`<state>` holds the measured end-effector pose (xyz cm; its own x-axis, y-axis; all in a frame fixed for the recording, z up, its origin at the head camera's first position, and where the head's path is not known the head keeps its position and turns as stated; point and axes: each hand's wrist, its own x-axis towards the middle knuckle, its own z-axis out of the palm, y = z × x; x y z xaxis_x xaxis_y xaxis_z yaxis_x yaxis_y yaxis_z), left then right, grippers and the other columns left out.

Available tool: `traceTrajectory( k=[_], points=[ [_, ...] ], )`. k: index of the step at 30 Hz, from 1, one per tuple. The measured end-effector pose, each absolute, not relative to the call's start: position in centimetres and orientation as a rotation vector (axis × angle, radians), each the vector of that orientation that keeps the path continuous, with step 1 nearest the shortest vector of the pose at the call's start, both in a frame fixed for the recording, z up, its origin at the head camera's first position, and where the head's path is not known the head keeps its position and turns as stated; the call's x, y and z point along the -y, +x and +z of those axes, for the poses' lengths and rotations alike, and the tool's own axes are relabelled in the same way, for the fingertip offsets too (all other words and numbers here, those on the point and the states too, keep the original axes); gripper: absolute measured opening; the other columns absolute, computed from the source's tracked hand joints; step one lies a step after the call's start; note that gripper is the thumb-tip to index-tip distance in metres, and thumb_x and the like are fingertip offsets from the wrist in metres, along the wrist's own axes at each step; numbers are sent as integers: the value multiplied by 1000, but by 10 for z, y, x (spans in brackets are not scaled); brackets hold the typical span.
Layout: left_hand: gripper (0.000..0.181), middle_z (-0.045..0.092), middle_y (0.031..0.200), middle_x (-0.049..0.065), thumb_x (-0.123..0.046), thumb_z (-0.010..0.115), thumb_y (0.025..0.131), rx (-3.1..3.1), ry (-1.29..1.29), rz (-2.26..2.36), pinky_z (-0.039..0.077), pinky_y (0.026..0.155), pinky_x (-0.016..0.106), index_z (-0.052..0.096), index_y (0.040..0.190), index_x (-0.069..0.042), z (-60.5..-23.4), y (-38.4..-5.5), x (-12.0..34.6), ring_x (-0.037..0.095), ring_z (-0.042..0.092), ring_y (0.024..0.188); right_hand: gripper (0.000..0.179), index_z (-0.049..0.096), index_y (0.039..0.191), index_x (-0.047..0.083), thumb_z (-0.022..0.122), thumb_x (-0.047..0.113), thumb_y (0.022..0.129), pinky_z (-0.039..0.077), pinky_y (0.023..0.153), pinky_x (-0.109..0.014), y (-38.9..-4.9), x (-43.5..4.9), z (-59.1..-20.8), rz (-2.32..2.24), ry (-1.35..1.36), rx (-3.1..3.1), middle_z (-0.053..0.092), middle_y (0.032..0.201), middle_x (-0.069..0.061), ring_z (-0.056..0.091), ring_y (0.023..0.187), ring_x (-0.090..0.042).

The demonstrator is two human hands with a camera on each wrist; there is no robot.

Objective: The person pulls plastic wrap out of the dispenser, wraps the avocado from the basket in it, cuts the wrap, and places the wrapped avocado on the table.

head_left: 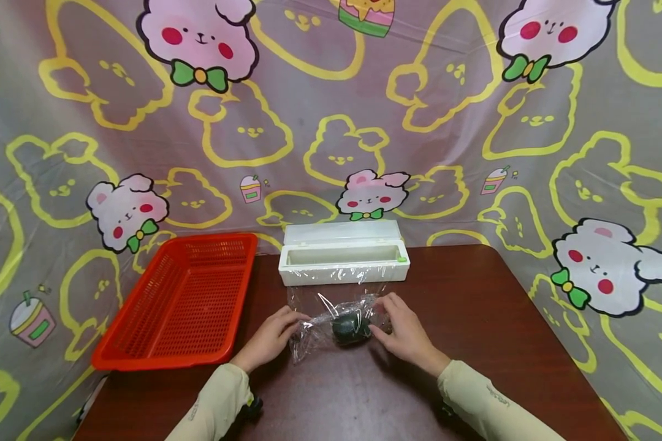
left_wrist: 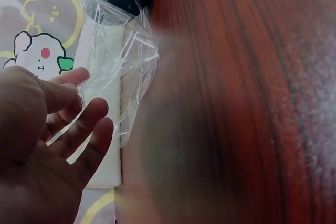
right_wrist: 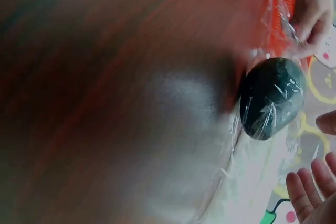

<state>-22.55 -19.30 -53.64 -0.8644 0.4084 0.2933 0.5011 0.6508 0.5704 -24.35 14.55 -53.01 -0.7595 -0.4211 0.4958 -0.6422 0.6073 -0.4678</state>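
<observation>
A dark green, smooth oval fruit or vegetable (head_left: 350,327) lies on the table under and in clear plastic wrap (head_left: 314,331). The wrap stretches back to a long white wrap dispenser box (head_left: 342,275) with its lid raised. At the left end of the film, my left hand (head_left: 273,337) pinches a gathered edge between thumb and forefinger, its other fingers loosely bent. My right hand (head_left: 405,331) is at the right end of the green piece, thumb and fingers spread apart beside the film. In the right wrist view, the green piece (right_wrist: 273,98) shows glossy wrap over its surface.
A red perforated plastic basket (head_left: 182,300) stands on the left of the brown wooden table (head_left: 474,294). A patterned cloth (head_left: 331,92) with cartoon rabbits hangs behind and at both sides. The dispenser carries a small green piece (head_left: 401,260) at its right end.
</observation>
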Motion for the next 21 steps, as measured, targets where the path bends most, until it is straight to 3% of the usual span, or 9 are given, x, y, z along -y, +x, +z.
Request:
traceTrajectory(
  k=[4, 6, 10, 14, 21],
  points=[
    [25, 64, 98, 1, -2, 65, 99, 2701, -805, -985, 52, 80, 30, 75, 119, -12, -537, -226, 192, 8, 58, 88, 56, 65, 131, 14, 88, 20, 80, 53, 103, -50, -245, -139, -532, 782, 1047, 2523, 60, 140, -5, 54, 133, -28],
    [25, 65, 99, 2, -3, 65, 100, 2707, -805, -981, 53, 82, 32, 75, 120, -12, -537, -225, 192, 9, 60, 89, 65, 61, 142, 17, 86, 26, 83, 48, 109, -58, -246, -137, -535, 721, 1124, 2587, 54, 152, -7, 48, 142, -34],
    [24, 64, 97, 3, -5, 65, 101, 2724, -789, -961, 52, 81, 32, 76, 120, -14, -536, -226, 191, 10, 60, 88, 73, 52, 152, 24, 81, 43, 88, 53, 100, -56, -245, -137, -538, 582, 1118, 2742, 60, 143, -5, 58, 131, -33],
    [24, 63, 96, 1, -5, 66, 100, 2751, -749, -947, 52, 81, 31, 76, 118, -16, -537, -226, 193, 9, 61, 88, 71, 53, 149, 26, 81, 47, 87, 58, 87, -48, -243, -136, -541, 575, 1073, 2804, 64, 123, 0, 66, 108, -23],
    [24, 57, 92, -8, -2, 66, 98, 2810, -695, -886, 51, 78, 28, 78, 112, -17, -539, -225, 194, 6, 57, 84, 71, 55, 147, 25, 81, 50, 86, 57, 82, -44, -243, -129, -539, 532, 1092, 2760, 62, 112, 0, 67, 96, -22]
  ],
)
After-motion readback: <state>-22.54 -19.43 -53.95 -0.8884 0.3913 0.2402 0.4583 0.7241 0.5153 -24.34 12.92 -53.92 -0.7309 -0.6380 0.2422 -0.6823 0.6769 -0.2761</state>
